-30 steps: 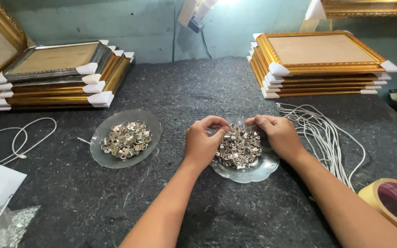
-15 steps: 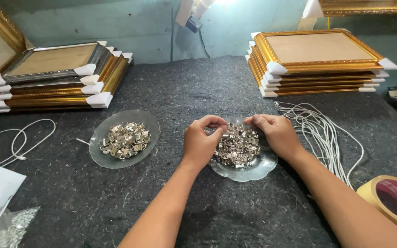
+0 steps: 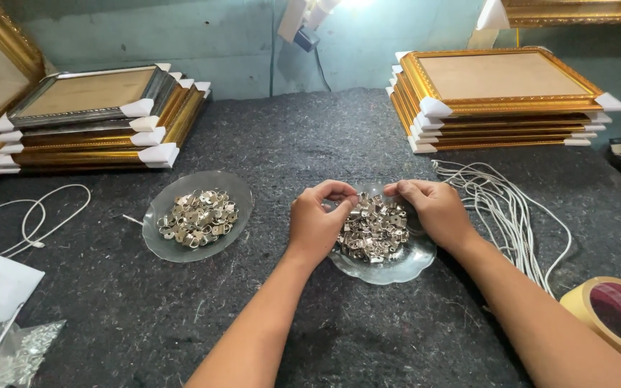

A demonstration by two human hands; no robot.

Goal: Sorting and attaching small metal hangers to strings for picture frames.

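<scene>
Dark felt surface (image 3: 310, 144): grippy, things won't slide. Stacked gilt frames (image 3: 501, 93) back right, well apart. Glass dish (image 3: 389, 269) under your hands: brittle, slick rim, so lift from beneath. Small metal hangers (image 3: 375, 233) heaped in it look light, stiff, sharp-edged, prone to tangle; pinch one by its flat tab. Left hand (image 3: 318, 223) and right hand (image 3: 433, 212) curl over the heap, fingertips pinching hangers.
</scene>
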